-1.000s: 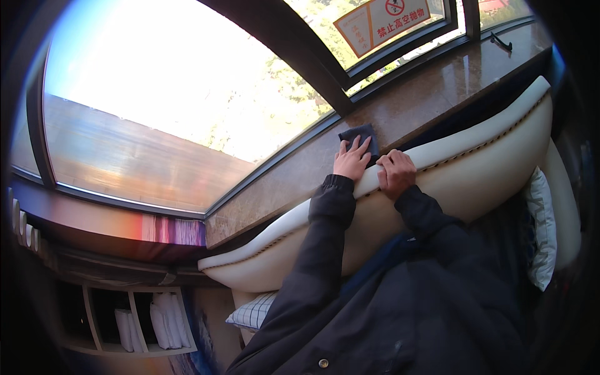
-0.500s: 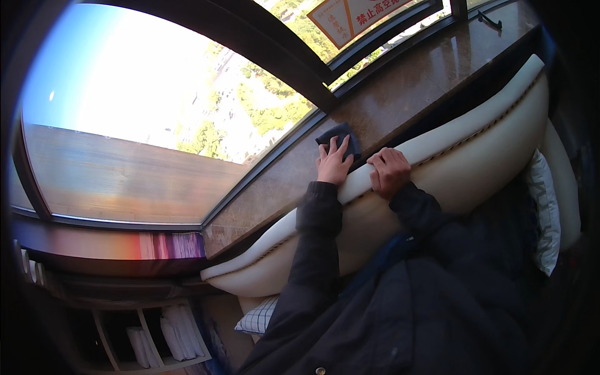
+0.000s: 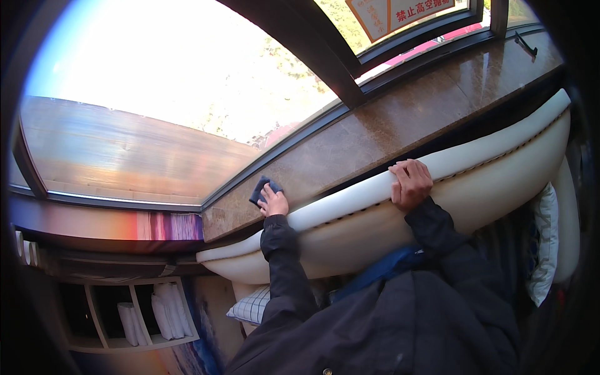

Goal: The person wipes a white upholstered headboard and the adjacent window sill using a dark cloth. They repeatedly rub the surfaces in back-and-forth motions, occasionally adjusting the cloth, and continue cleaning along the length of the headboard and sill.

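My left hand (image 3: 275,202) presses a folded dark blue-grey cloth (image 3: 257,190) flat on the brown marble windowsill (image 3: 369,139), its fingers over the cloth. The cloth lies toward the sill's left end. Along the sill's near side runs a cream padded sofa backrest (image 3: 356,240) with a stitched seam below its top roll. My right hand (image 3: 411,185) curls over the top of this backrest, fingers bent on its far side, the tips partly hidden. My left forearm reaches across the backrest.
A large window (image 3: 187,81) with dark frames rises behind the sill; a black handle (image 3: 525,45) stands at the far right. Between sill and backrest is a dark gap. A checked pillow (image 3: 251,305), a white pillow (image 3: 545,244) and shelves with white rolls (image 3: 170,312) lie below.
My left hand has slid the cloth leftward along the sill, away from my right hand. My right hand stays on the backrest, now well apart from the left. The view has shifted slightly.
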Demonstrator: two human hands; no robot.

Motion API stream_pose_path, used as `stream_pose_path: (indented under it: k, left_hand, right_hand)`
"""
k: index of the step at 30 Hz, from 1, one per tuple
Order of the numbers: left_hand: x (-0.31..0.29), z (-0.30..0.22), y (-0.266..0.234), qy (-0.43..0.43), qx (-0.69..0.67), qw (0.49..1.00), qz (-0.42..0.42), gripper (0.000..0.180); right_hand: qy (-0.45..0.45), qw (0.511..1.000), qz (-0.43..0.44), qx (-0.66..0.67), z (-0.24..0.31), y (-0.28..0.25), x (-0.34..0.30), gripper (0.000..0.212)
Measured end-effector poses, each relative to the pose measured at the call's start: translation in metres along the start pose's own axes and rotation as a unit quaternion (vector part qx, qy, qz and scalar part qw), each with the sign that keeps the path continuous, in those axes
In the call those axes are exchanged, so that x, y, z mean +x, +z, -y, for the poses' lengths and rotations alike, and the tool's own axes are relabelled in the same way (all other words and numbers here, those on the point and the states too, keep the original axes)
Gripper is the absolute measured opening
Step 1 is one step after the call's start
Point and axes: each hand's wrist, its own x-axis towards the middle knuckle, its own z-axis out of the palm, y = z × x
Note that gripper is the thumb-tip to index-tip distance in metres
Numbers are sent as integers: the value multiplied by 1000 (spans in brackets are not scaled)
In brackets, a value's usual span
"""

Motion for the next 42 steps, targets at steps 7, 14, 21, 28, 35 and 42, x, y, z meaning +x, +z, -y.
stream_pose_path:
  k: [7, 14, 21, 28, 35, 42]
  left_hand:
    - [-84, -198, 17, 354, -4, 934, -44, 45]
    - [-21, -79, -15, 90, 33, 992, 85, 62]
    - [-9, -14, -26, -25, 82, 994, 72, 63]
    - [-94, -255, 11, 389, 2, 917, 84, 59]
    - [-5, -81, -8, 202, 13, 979, 34, 61]
    - [-4, -50, -22, 196, 12, 980, 32, 56]
  right_hand:
    - [15, 999, 34, -11, 8, -5, 6, 20]
    - [14, 999, 27, -28, 12, -4, 7, 19]
    - [16, 998, 29, -62, 12, 0, 4, 20]
    - [21, 996, 50, -70, 11, -3, 4, 19]
    - [15, 996, 39, -77, 9, 2, 2, 23]
    - [20, 997, 27, -68, 11, 2, 0, 22]
